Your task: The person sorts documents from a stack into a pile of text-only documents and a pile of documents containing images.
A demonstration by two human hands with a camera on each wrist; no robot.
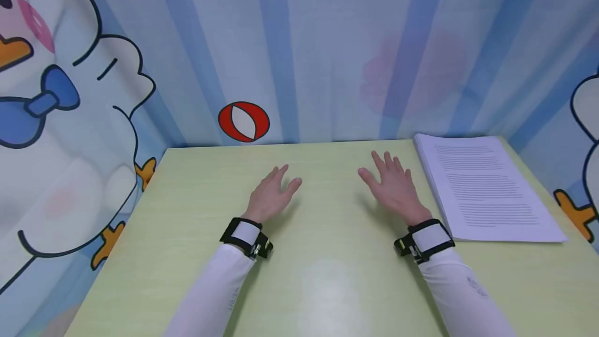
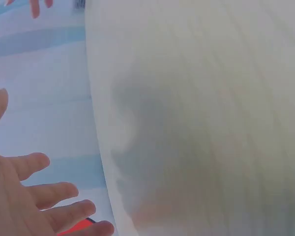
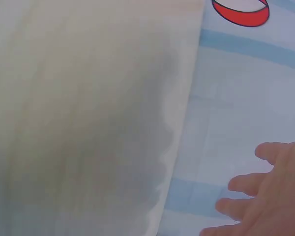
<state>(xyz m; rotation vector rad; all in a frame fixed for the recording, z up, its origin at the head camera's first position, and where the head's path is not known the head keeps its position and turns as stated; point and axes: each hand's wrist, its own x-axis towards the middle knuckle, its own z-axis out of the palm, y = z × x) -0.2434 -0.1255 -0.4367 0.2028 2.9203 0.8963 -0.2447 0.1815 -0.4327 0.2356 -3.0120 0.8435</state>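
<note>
Over the middle of the pale wooden table (image 1: 327, 280), my left hand (image 1: 270, 195) is held with its fingers extended and thumb spread, holding nothing. To its right, my right hand (image 1: 395, 189) hovers with spread fingers, also bare of any object. Shadows fall on the tabletop under both hands. A thick stack of printed paper (image 1: 491, 186) lies just right of the right hand, not touched by it. In the left wrist view the left fingers (image 2: 59, 194) fan apart; the right wrist view shows the right fingers (image 3: 246, 184) similarly spread.
Behind the table's far edge hangs a blue striped curtain (image 1: 323, 56) printed with a red and white ball (image 1: 244, 121). A large cartoon duck print (image 1: 84, 134) covers the left side. Each wrist wears a black strap with a small camera.
</note>
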